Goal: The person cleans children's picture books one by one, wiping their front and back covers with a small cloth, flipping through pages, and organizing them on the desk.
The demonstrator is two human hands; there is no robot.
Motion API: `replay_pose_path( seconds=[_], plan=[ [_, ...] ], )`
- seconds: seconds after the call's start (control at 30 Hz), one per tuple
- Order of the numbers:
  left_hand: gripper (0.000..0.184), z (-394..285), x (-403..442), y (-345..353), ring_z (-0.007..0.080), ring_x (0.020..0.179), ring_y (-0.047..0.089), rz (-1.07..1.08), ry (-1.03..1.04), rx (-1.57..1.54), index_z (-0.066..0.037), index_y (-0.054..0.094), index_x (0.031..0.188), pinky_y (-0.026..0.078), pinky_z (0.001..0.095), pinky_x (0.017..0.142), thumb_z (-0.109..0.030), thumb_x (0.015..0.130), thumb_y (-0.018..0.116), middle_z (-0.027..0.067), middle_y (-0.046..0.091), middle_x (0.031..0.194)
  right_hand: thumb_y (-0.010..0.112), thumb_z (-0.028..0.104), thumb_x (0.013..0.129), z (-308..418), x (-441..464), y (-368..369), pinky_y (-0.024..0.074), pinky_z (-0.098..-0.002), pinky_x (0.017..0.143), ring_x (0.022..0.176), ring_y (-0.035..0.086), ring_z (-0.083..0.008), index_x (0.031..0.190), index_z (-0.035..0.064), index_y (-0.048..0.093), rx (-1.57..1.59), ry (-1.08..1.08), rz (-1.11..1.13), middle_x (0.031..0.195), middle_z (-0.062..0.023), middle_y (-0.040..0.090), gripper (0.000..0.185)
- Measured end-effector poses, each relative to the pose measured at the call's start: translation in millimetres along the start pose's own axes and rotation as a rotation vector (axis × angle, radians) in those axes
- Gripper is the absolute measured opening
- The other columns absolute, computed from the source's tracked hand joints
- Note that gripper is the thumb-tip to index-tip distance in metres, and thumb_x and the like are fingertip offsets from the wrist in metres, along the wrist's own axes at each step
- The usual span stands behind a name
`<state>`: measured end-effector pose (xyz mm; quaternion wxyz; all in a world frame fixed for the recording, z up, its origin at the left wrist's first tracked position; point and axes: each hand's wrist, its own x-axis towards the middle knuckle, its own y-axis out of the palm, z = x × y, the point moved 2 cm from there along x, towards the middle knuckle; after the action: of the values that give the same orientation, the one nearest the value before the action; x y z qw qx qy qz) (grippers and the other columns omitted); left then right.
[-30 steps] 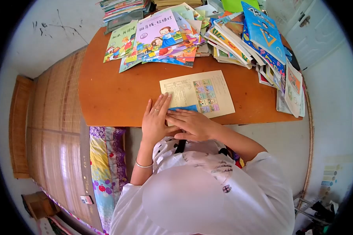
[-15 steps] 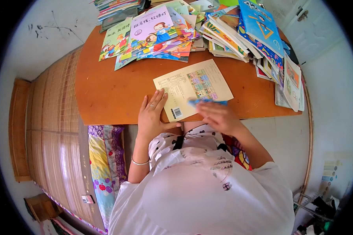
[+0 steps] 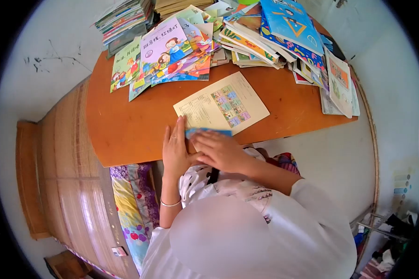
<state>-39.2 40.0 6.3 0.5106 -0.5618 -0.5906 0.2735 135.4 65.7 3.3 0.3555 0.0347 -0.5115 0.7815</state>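
A cream-coloured booklet (image 3: 202, 104) lies on the brown table, its printed side with a grid of small coloured pictures facing up. My left hand (image 3: 175, 151) rests at its lower left edge, fingers stretched out and thumb spread. Over the booklet's lower edge, my right hand (image 3: 221, 151) presses on a blue cloth (image 3: 219, 132); the cloth shows above the fingers and the rest is hidden under them. The two hands are close together, and the booklet's bottom left corner is covered.
Picture books with a purple cover (image 3: 165, 44) on top lie fanned out at the back left. A tall pile of books with a blue cover (image 3: 291, 23) stands at the back right. More books (image 3: 125, 21) are stacked behind. The table's front edge (image 3: 274, 137) runs close to my body.
My right hand has moved left with the blue cloth along the booklet's lower part, close to my left hand. The view has turned a little.
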Motion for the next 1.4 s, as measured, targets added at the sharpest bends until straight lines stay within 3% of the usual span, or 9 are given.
replay_pose_path(
  seconds=[0.2, 0.3, 0.4, 0.47, 0.63, 0.9, 1.1, 1.23, 1.4],
  plan=[
    [0.103, -6.8, 3.5, -5.8, 0.0302, 0.141, 0.039, 0.009, 0.001, -0.041, -0.002, 0.039, 0.147, 0.024, 0.0511, 0.117, -0.057, 0.069, 0.078, 0.0165, 0.045, 0.149, 0.048, 0.051, 0.097, -94.6, -13.4, -53.6, 0.0247, -0.0432, 0.119, 0.143, 0.033, -0.0355, 0.148, -0.0034, 0.034, -0.427, 0.472, -0.079, 0.155, -0.0218, 0.033, 0.076],
    [0.095, -7.0, 4.4, -5.2, 0.0301, 0.141, 0.040, 0.033, 0.034, 0.022, -0.003, 0.049, 0.141, 0.025, 0.0517, 0.117, -0.057, 0.069, 0.078, 0.0167, 0.046, 0.149, 0.047, 0.052, 0.097, -86.7, 10.9, -38.3, 0.0206, -0.0434, 0.120, 0.147, 0.025, -0.0351, 0.150, -0.0031, 0.031, -0.350, 0.663, 0.029, 0.159, -0.0226, 0.024, 0.078],
    [0.089, -7.2, 5.7, -5.1, 0.0334, 0.142, 0.038, 0.043, 0.021, -0.012, -0.004, 0.053, 0.137, 0.023, 0.0519, 0.118, -0.052, 0.068, 0.080, 0.0164, 0.045, 0.150, 0.044, 0.058, 0.097, -48.4, 52.0, -9.6, 0.0179, -0.0413, 0.121, 0.149, 0.021, -0.0335, 0.150, -0.0052, 0.030, -0.114, 0.452, 0.224, 0.158, -0.0221, 0.028, 0.084],
    [0.086, -4.5, 3.0, -2.3, 0.0342, 0.140, 0.040, 0.020, 0.036, -0.007, -0.003, 0.054, 0.136, 0.025, 0.0530, 0.117, -0.052, 0.069, 0.080, 0.0176, 0.046, 0.148, 0.041, 0.060, 0.098, -46.3, 66.3, 34.0, 0.0174, -0.0403, 0.122, 0.149, 0.023, -0.0281, 0.150, -0.0050, 0.029, -0.088, 0.149, 0.103, 0.158, -0.0195, 0.030, 0.085],
    [0.085, -7.5, 1.9, -3.1, 0.0308, 0.138, 0.043, 0.010, 0.032, 0.052, -0.002, 0.055, 0.134, 0.027, 0.0524, 0.116, -0.052, 0.070, 0.080, 0.0167, 0.050, 0.146, 0.040, 0.060, 0.098, -64.6, 74.6, 29.5, 0.0158, -0.0397, 0.122, 0.150, 0.020, -0.0266, 0.152, 0.0000, 0.029, -0.065, 0.111, 0.109, 0.160, -0.0167, 0.025, 0.082],
    [0.089, -11.3, 1.8, -4.3, 0.0298, 0.141, 0.039, 0.017, -0.028, 0.032, -0.008, 0.052, 0.140, 0.027, 0.0507, 0.117, -0.054, 0.068, 0.079, 0.0120, 0.045, 0.150, 0.043, 0.057, 0.098, -153.2, 15.5, -58.3, 0.0185, -0.0422, 0.121, 0.148, 0.024, -0.0322, 0.152, -0.0021, 0.026, -0.361, 0.531, -0.042, 0.159, -0.0196, 0.027, 0.082],
    [0.091, -11.3, 1.7, -3.3, 0.0288, 0.139, 0.043, -0.024, -0.017, 0.060, -0.006, 0.054, 0.137, 0.029, 0.0509, 0.115, -0.059, 0.067, 0.079, 0.0141, 0.047, 0.148, 0.048, 0.055, 0.096, -82.6, -49.7, -65.9, 0.0193, -0.0435, 0.121, 0.146, 0.027, -0.0351, 0.148, -0.0080, 0.029, -0.433, 0.541, 0.001, 0.156, -0.0253, 0.028, 0.084],
    [0.092, -11.2, 0.4, -3.5, 0.0285, 0.139, 0.042, -0.027, -0.004, 0.063, -0.006, 0.052, 0.140, 0.029, 0.0499, 0.115, -0.058, 0.069, 0.078, 0.0138, 0.046, 0.149, 0.054, 0.055, 0.093, -12.5, -41.2, -38.3, 0.0207, -0.0441, 0.120, 0.146, 0.029, -0.0347, 0.146, -0.0082, 0.033, -0.267, 0.292, 0.110, 0.155, -0.0242, 0.032, 0.085],
    [0.080, -0.3, 0.4, 3.0, 0.0275, 0.141, 0.041, -0.035, 0.016, 0.037, -0.007, 0.053, 0.137, 0.026, 0.0487, 0.117, -0.040, 0.069, 0.078, 0.0123, 0.046, 0.150, 0.054, 0.048, 0.094, 17.2, -15.6, 13.3, 0.0249, -0.0421, 0.119, 0.144, 0.034, -0.0290, 0.143, -0.0028, 0.043, -0.147, 0.003, 0.133, 0.153, -0.0185, 0.038, 0.071]
  ],
)
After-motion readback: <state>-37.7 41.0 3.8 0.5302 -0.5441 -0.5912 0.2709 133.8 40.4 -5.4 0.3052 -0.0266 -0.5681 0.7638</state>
